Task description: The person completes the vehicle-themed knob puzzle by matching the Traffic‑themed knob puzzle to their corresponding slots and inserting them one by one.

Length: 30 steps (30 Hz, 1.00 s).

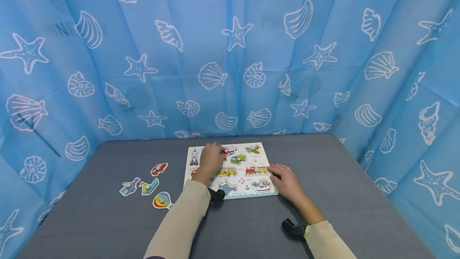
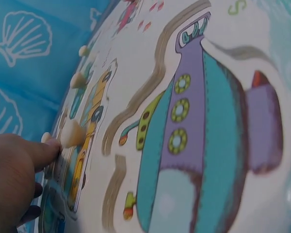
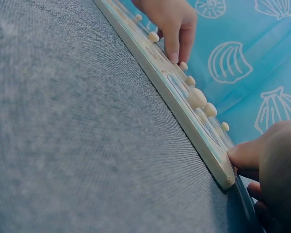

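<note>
A white wooden puzzle board (image 1: pixel 248 178) printed with vehicles lies on the table. My left hand (image 1: pixel 213 159) reaches over its upper middle, fingertips at the red helicopter piece (image 1: pixel 229 151), pinching it. The fingers partly cover the helicopter. My right hand (image 1: pixel 285 181) holds the board's right edge; in the right wrist view its thumb (image 3: pixel 240 154) rests on the edge near a corner. Knobbed pieces sit in the board, among them a yellow bus (image 1: pixel 227 171), a green truck (image 1: pixel 238 159) and a train (image 1: pixel 256 170). The submarine slot (image 2: pixel 199 126) shows its printed picture without a knob.
Loose pieces lie left of the board: a red car (image 1: pixel 159 169), a blue-purple submarine (image 1: pixel 129 186), a sailboat (image 1: pixel 149 187) and a hot-air balloon (image 1: pixel 162 200). The grey table (image 1: pixel 345 203) ends at a blue shell-print curtain (image 1: pixel 230 91) behind.
</note>
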Each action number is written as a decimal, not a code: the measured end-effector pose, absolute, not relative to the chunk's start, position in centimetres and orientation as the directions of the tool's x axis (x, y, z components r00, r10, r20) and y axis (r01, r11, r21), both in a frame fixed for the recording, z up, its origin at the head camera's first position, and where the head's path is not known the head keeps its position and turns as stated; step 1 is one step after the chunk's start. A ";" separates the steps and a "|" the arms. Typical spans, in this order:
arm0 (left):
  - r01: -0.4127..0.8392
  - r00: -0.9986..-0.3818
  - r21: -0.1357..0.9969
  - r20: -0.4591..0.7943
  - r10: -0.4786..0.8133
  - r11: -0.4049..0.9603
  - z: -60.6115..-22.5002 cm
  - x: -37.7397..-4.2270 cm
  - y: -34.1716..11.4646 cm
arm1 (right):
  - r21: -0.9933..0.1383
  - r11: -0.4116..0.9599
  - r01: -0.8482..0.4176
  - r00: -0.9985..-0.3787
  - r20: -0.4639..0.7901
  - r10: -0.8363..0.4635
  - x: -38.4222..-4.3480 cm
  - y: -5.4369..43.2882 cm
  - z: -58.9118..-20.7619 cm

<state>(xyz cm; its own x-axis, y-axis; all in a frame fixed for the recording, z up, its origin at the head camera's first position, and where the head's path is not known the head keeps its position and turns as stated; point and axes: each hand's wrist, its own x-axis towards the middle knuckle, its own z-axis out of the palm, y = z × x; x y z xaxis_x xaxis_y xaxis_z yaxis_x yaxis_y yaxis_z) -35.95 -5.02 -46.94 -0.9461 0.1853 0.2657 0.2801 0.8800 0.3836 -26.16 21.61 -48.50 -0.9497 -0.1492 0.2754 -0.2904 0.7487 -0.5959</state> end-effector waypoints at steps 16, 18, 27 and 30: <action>0.219 -0.958 0.324 0.251 0.139 0.920 -46.8 -36.4 -3.8 | -0.589 0.748 -0.307 -0.944 0.291 -0.158 -25.8 21.5 -48.3; 0.210 -0.960 0.334 0.248 0.130 0.919 -46.8 -36.5 -3.7 | -0.586 0.749 -0.308 -0.943 0.295 -0.157 -25.8 21.5 -48.3; 0.204 -0.963 0.332 0.237 0.128 0.921 -46.4 -36.4 -3.5 | -0.595 0.751 -0.286 -0.951 0.272 -0.147 -26.0 21.5 -48.3; 0.200 -0.964 0.326 0.235 0.126 0.924 -46.5 -36.5 -3.5 | -0.595 0.750 -0.290 -0.949 0.277 -0.147 -26.0 21.5 -48.3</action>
